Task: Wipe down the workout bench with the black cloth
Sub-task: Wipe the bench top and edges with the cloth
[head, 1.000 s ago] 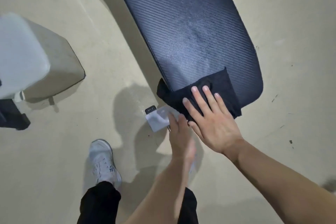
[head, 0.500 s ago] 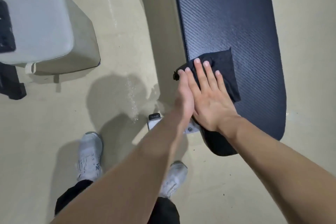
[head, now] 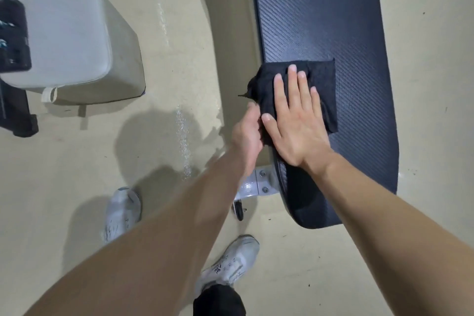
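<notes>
The right hand presses the black cloth flat on the workout bench. The left hand grips its edge.

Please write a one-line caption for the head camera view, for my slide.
Right hand presses the black cloth flat on the workout bench while the left hand holds its side edge.

black cloth – ribbed navy bench

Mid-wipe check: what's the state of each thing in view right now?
black cloth: folded, lying on the bench pad, left edge bunched over the side.
workout bench: cloth on its near left part, rest uncovered.
right hand: flat, fingers straight, pressing the cloth.
left hand: at the cloth's overhanging edge; grip unclear.
white shoes: both on the floor.
</notes>
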Action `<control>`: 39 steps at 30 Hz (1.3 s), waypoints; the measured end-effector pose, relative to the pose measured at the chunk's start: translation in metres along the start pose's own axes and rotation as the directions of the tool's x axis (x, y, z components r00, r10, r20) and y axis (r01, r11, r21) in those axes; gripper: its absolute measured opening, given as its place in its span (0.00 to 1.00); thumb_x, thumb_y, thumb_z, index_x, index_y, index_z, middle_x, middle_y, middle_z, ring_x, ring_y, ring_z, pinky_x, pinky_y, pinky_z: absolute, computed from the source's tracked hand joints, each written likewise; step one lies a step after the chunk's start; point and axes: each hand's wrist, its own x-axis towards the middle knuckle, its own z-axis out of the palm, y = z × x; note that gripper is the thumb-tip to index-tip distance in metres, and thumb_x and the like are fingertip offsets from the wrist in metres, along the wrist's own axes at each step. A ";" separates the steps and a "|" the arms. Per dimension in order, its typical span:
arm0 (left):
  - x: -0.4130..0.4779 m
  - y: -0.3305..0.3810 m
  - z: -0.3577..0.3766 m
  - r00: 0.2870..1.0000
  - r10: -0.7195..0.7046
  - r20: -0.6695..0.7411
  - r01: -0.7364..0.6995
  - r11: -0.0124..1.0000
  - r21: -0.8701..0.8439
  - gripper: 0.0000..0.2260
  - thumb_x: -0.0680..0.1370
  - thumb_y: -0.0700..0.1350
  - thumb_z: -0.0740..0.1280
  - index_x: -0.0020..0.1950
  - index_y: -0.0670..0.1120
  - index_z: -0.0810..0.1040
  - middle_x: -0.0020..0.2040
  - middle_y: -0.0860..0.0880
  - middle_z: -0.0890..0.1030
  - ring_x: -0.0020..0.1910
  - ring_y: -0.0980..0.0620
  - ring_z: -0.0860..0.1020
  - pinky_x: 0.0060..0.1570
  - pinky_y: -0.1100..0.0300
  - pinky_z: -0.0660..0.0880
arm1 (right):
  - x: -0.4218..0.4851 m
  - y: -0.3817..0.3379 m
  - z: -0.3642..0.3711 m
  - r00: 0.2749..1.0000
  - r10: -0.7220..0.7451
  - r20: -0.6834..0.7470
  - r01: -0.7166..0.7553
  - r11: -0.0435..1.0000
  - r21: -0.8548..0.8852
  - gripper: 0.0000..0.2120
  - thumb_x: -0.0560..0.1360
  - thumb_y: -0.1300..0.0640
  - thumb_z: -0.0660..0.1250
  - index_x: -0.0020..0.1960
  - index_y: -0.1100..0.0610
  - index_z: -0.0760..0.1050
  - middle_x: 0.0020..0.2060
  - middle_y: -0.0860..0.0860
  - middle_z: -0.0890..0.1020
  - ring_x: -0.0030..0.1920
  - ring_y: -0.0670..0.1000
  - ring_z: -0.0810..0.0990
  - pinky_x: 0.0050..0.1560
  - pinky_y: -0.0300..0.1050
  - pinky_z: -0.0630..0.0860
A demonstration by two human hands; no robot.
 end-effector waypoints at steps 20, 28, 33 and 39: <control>0.034 0.039 0.040 0.969 -0.028 -0.245 0.049 0.996 0.078 0.22 0.84 0.55 0.53 0.70 0.45 0.76 0.68 0.45 0.78 0.66 0.50 0.76 0.67 0.58 0.69 | 0.049 0.021 -0.024 0.980 -0.184 0.074 0.189 0.979 -0.079 0.32 0.81 0.44 0.41 0.81 0.54 0.36 0.80 0.54 0.35 0.80 0.54 0.35 0.78 0.55 0.39; 0.130 0.168 0.050 0.974 0.052 -0.222 -0.044 0.998 0.039 0.25 0.81 0.58 0.55 0.71 0.44 0.75 0.69 0.44 0.78 0.68 0.49 0.76 0.73 0.51 0.67 | 0.200 0.018 -0.079 0.988 -0.154 0.025 0.155 0.985 -0.078 0.31 0.82 0.46 0.41 0.81 0.53 0.35 0.80 0.53 0.35 0.80 0.54 0.35 0.79 0.56 0.39; 0.205 0.242 0.050 0.980 0.091 -0.178 -0.081 0.995 0.064 0.34 0.70 0.61 0.56 0.70 0.45 0.76 0.67 0.45 0.80 0.66 0.48 0.78 0.71 0.49 0.70 | 0.293 0.013 -0.112 0.993 -0.114 -0.004 0.113 0.990 -0.082 0.31 0.83 0.47 0.43 0.81 0.53 0.36 0.80 0.53 0.36 0.80 0.54 0.36 0.79 0.56 0.40; 0.203 0.251 0.043 0.988 0.050 -0.144 -0.028 0.988 0.153 0.25 0.76 0.57 0.56 0.61 0.43 0.80 0.59 0.41 0.84 0.60 0.43 0.82 0.66 0.44 0.75 | 0.302 0.006 -0.115 0.996 -0.084 -0.005 0.083 0.995 -0.064 0.32 0.83 0.46 0.44 0.81 0.55 0.36 0.80 0.53 0.36 0.80 0.54 0.37 0.79 0.56 0.40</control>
